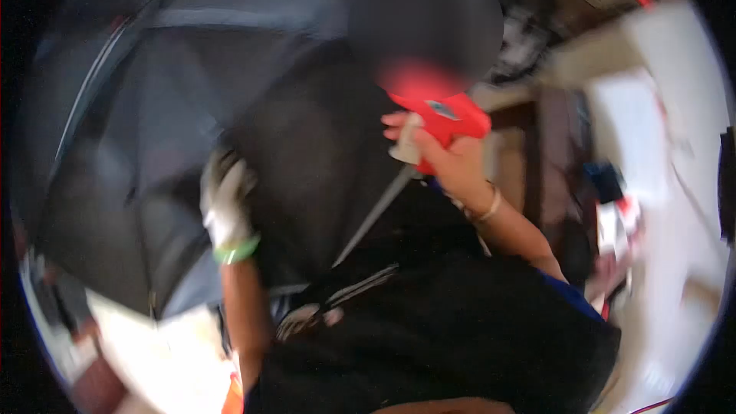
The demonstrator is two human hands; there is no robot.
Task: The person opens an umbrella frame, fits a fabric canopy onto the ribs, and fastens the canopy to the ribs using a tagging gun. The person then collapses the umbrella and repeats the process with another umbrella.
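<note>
A black umbrella (pixel 284 138) is spread wide across the left and middle of the head view. Its thin metal rib (pixel 90 88) shows at the far left. My left hand (pixel 226 195), in a pale glove with dark fingertips and a green band at the wrist, is at the dark canopy; motion blurs its fingers. My right hand (pixel 456 157), bare with a bracelet, is closed around an off-white handle (pixel 409 139) in line with a grey shaft (pixel 373 218). A bright red piece (pixel 460 113) with a small dark label lies against the same hand. A grey blur covers its upper part.
Dark clothing (pixel 445 299) covers my torso at the bottom. To the right are a dark brown piece of furniture (pixel 556 161), a pale floor (pixel 682 222) and a blurred red and white item (pixel 617 222). A bright white surface (pixel 161 353) is at the lower left.
</note>
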